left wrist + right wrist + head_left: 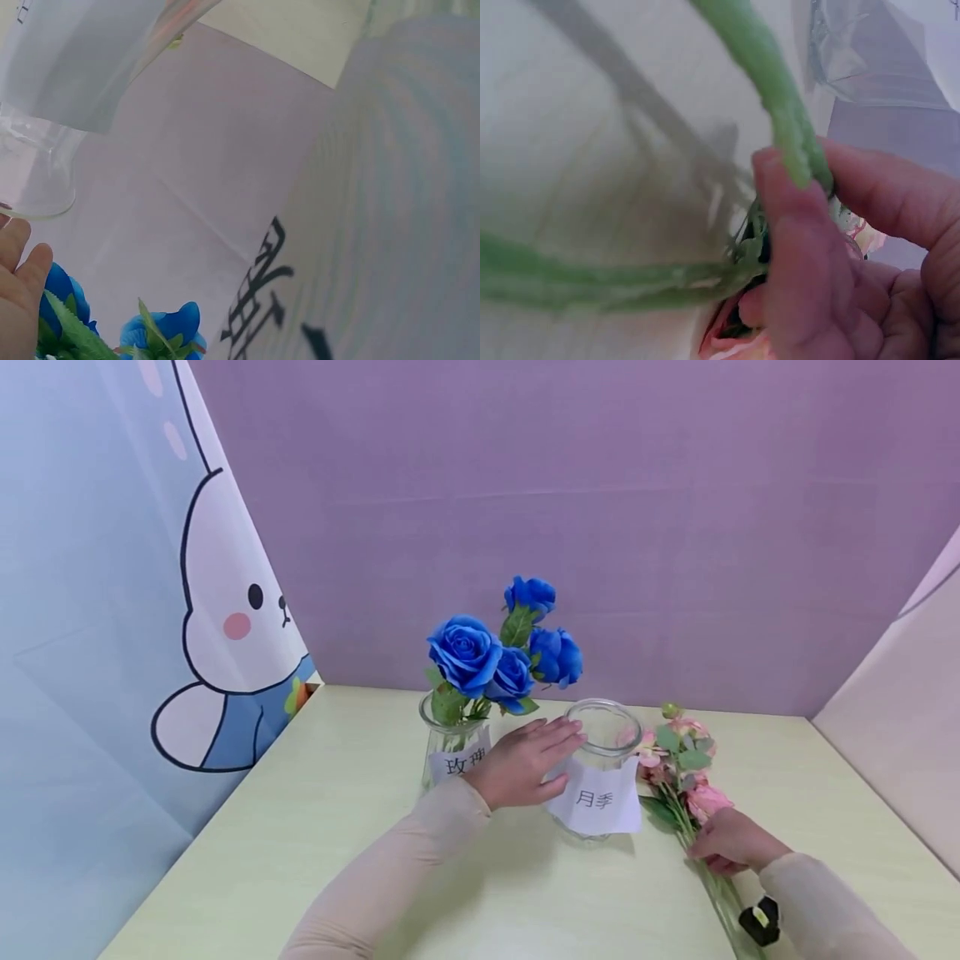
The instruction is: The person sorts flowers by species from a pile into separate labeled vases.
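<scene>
My left hand (528, 762) reaches to a clear glass vase (602, 727), fingers extended along its left side at the rim, thumb lower down. That vase has no flowers in it and bears a white paper label (594, 797) with black characters. On the right, pink artificial flowers (705, 800) with green leaves and long stems (708, 893) lie on the table. My right hand (735, 842) pinches a stem just below the blooms. In the right wrist view, the thumb and curled fingers (802, 247) close round a green stem (769, 82).
Left of the labelled vase stands a second glass vase (437, 752) holding several blue roses (467, 653), its label partly behind my left hand. A purple cloth (600, 510) hangs behind the pale table (315, 827). A rabbit-print curtain (97, 610) borders the left side.
</scene>
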Demonstrator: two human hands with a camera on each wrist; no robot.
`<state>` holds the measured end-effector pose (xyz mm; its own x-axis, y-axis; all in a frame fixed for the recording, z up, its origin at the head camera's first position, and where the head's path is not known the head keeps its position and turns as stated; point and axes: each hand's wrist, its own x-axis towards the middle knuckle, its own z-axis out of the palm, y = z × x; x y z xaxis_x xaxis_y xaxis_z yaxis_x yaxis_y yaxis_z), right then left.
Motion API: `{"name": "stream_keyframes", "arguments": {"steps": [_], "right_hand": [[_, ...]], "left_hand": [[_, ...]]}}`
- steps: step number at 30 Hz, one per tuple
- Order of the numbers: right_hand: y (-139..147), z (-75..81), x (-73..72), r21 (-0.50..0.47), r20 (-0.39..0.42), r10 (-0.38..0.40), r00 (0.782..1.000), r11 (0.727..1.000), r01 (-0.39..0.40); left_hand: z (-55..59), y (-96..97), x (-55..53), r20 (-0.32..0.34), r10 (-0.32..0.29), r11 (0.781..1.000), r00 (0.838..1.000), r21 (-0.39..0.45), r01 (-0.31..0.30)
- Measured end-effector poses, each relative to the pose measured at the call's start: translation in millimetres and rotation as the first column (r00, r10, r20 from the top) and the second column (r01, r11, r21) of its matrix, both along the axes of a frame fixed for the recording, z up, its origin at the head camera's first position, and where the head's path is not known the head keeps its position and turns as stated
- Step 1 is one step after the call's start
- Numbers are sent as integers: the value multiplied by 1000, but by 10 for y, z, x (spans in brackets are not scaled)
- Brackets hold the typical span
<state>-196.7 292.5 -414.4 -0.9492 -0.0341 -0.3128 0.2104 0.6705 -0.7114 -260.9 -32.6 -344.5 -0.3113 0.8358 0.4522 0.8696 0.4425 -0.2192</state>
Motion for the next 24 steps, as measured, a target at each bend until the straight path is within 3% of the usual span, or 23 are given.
{"name": "stream_keyframes", "arguments": {"steps": [7, 17, 21, 24], "right_hand": [[-13, 13, 27, -160, -36, 49, 998, 986, -54], [-11, 193, 7, -275, -65, -40, 997, 961, 21], [-19, 247, 14, -353, -82, -43, 996, 936, 11], [-13, 275, 15, -445, -87, -43, 995, 896, 0]], "left_hand": [[-57, -1, -38, -3, -20, 999, 1000, 34, 20], [-65, -2, -66, -13, -45, 997, 999, 70, 45], [-41, -12, -55, 5, -33, 998, 999, 50, 33], [-27, -16, -50, 31, -45, 997, 998, 61, 43]]}}
